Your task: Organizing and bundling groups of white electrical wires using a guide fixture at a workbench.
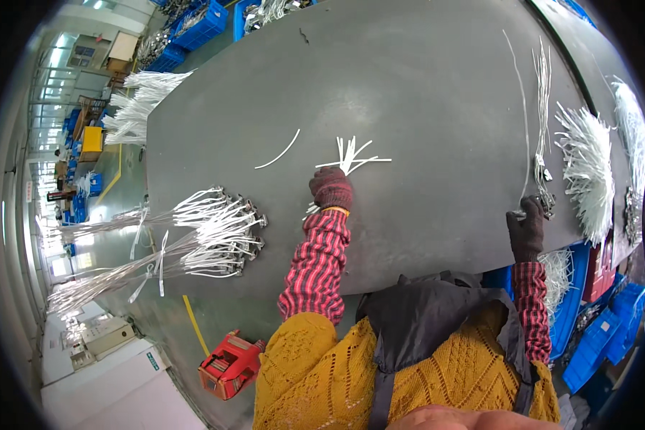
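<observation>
L hand (331, 188), gloved, was mid-worktop (437, 193), fingers closed tight round a bunch of short white strips (350, 152), most ends fanned out ahead of the fist, a few poking out behind. R hand (527, 229), same kind of dark glove, was over by the R side, fingers bent at the near end of a long thin wire (517, 79); couldn't tell if they gripped it. Just R of that wire lay a slim bundle (542, 107) w/ metal bits at its near end. One loose strip (277, 149) lay L of the bunch, apart. Further L, two tied wire bundles (211, 228) overhung the edge, metal ends inward. Far R, big white pile (588, 172) on top
</observation>
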{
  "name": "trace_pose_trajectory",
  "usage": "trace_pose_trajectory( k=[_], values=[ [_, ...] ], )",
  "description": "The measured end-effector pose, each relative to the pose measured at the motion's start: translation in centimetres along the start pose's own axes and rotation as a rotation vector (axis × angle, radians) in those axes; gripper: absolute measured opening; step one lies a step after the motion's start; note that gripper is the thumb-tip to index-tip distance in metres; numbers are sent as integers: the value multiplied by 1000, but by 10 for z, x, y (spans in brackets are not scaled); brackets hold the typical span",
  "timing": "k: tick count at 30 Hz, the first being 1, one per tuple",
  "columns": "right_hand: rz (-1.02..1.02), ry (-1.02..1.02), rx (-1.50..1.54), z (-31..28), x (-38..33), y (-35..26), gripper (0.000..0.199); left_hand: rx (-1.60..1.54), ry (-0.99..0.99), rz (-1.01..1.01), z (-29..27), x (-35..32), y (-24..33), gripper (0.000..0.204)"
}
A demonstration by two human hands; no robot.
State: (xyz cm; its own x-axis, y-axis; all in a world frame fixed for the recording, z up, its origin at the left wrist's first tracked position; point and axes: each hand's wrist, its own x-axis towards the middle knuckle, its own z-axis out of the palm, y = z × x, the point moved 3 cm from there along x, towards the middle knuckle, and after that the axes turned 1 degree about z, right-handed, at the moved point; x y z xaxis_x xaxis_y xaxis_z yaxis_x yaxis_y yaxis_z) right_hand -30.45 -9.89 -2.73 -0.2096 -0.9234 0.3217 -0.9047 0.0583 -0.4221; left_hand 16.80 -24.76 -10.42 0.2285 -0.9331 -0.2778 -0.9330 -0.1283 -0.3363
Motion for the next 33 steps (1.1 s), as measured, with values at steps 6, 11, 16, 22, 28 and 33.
trace_pose_trajectory(
  k=[6, 11, 16, 22, 28, 33],
  values=[
    [34, -171, 349, 22, 23, -62, 53, -428, 84, 69, -8, 11, -31, 27],
    [-19, -331, 494, 60, 9, -99, 52, -322, 196, -9, 5, 86, -94, 30],
    [-104, -476, 441, 81, 14, -131, 51, -388, -1, -174, 40, 127, -141, 27],
    [41, -601, 372, 70, 60, -191, 67, -205, 138, 182, -18, 55, -69, 14],
    [201, -829, 263, 94, 80, -226, 61, -684, 261, 436, -53, -29, 3, 21],
    [598, -1144, 619, 91, 39, -194, 43, -1008, -88, 309, -42, -60, 44, 24]
  ],
)
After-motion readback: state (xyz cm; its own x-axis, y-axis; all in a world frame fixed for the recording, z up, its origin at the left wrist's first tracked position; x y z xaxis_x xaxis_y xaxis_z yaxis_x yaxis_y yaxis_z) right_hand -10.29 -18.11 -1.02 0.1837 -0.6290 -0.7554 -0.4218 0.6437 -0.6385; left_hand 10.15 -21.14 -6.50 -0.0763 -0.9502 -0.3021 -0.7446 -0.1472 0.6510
